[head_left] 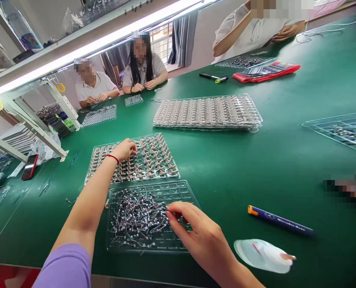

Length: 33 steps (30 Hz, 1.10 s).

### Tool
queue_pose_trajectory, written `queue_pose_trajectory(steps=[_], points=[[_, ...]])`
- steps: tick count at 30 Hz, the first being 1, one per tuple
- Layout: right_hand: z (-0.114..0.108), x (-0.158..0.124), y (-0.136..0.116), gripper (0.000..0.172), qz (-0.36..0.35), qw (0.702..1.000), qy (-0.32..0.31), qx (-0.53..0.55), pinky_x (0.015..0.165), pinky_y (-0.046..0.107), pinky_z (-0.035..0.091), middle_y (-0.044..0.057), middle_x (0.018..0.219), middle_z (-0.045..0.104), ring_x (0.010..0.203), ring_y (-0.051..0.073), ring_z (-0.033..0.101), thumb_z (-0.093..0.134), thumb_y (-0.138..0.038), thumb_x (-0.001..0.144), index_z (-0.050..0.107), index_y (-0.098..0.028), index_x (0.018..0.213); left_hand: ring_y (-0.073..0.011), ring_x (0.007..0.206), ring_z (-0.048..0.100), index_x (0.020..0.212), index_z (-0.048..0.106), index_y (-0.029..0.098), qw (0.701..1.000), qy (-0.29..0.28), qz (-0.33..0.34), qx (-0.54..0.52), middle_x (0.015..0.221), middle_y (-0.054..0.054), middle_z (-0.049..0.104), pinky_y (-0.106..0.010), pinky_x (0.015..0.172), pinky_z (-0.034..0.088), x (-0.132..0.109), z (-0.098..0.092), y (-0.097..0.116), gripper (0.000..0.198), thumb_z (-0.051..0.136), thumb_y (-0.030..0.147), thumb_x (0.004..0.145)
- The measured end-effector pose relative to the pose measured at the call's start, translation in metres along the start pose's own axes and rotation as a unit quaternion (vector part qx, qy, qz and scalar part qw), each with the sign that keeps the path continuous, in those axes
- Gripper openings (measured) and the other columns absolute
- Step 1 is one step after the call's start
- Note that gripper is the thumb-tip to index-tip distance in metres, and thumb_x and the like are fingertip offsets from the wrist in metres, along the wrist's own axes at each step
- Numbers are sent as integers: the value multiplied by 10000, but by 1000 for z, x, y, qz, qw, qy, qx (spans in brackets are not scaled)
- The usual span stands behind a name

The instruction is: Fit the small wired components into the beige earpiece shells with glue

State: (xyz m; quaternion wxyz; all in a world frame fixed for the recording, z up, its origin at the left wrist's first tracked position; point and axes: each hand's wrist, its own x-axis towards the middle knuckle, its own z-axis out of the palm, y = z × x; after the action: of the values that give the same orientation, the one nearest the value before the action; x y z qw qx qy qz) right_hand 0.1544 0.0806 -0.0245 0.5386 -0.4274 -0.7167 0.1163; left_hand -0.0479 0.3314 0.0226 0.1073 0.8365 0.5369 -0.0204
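My left hand (125, 150), with a red string at the wrist, reaches over a clear plastic tray (173, 175) filled with rows of small beige earbud-like shells (149, 163). Its fingers are curled together at the shells, and whatever they hold is hidden. Nearer to me lies another clear compartment tray (180, 192), heaped on its left with small wired parts (138, 214) that have thin leads and shiny ends. At the right side of that heap, my right hand (200, 232) pinches what looks like one dark wired part between thumb and forefinger.
Stacked trays of beige shells (208, 112) stand farther back. To the right lie a dark blue pen-like tool (281, 222) and a translucent bottle (263, 255). A red-edged packet (266, 73) and a phone (30, 167) are on the table. Several people sit across it; a shelf frame (30, 122) rises left.
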Motion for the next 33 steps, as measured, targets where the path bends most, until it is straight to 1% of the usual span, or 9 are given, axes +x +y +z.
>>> queue_pose_trajectory(steps=[4, 7, 12, 17, 20, 22, 25, 27, 33], points=[[-1, 0, 0, 97, 1, 1000, -1, -3, 619, 221, 548, 23, 768, 669, 656, 123, 638, 513, -149, 909, 590, -199, 878, -218, 1009, 612, 1186, 572, 169, 1000, 11, 14, -14, 1206, -94, 595, -430, 851, 532, -6, -11, -3, 307, 567, 327, 923], [-3, -2, 2, 88, 10, 1000, 3, -6, 624, 235, 554, 27, 776, 681, 646, 134, 651, 526, -185, 908, 610, -201, 891, -205, 1000, 597, 1055, 632, 159, 999, 1, 16, -28, 1165, -82, 596, -407, 883, 500, -26, -22, -5, 193, 580, 274, 909], [-7, -5, 4, 79, 32, 999, 4, 4, 609, 250, 554, 19, 754, 685, 583, 136, 638, 547, -246, 905, 620, -217, 901, -164, 907, 576, 738, 696, 201, 993, -81, 31, -79, 897, -16, 581, -260, 865, 443, -112, -31, -9, 51, 694, 208, 789], [-6, -6, 2, 89, 26, 1000, -8, 15, 603, 247, 550, 12, 761, 690, 588, 135, 640, 538, -264, 910, 616, -223, 894, -163, 821, 564, 755, 704, 208, 985, -118, 6, -129, 824, -11, 553, -259, 784, 459, -207, -12, -18, 152, 711, 358, 775], [-5, -7, 2, 86, 22, 1000, -7, 10, 595, 247, 548, 11, 756, 686, 576, 133, 630, 539, -267, 912, 611, -223, 895, -162, 805, 574, 776, 702, 197, 984, -105, -15, -143, 838, -17, 568, -265, 772, 470, -238, 4, -23, 186, 693, 383, 788], [-5, -7, 2, 92, 20, 1000, -6, 9, 594, 245, 549, 14, 757, 682, 578, 133, 630, 536, -272, 916, 612, -222, 901, -154, 805, 588, 814, 702, 198, 985, -91, -20, -147, 887, -24, 594, -256, 758, 478, -245, 8, -26, 185, 684, 381, 797], [-4, -6, 2, 91, 15, 1000, -5, 14, 597, 232, 554, 9, 756, 679, 585, 129, 638, 535, -263, 915, 614, -223, 895, -159, 900, 601, 853, 697, 216, 989, -55, -14, -139, 988, -27, 638, -255, 829, 471, -233, 0, -31, 130, 697, 331, 793], [-3, -5, 2, 81, 10, 1000, -1, 20, 603, 221, 559, 4, 757, 682, 592, 125, 647, 537, -242, 910, 613, -225, 888, -173, 969, 598, 824, 694, 219, 992, -21, -11, -120, 1007, -24, 659, -276, 901, 449, -208, -11, -31, 83, 684, 300, 808], [-1, -6, 3, 70, 1, 999, 15, 30, 661, 200, 576, 11, 802, 692, 670, 128, 683, 537, -223, 912, 606, -227, 918, -204, 1020, 598, 924, 680, 183, 996, 70, -41, -22, 1031, -60, 668, -370, 947, 457, -72, -25, -14, 168, 568, 308, 909]])
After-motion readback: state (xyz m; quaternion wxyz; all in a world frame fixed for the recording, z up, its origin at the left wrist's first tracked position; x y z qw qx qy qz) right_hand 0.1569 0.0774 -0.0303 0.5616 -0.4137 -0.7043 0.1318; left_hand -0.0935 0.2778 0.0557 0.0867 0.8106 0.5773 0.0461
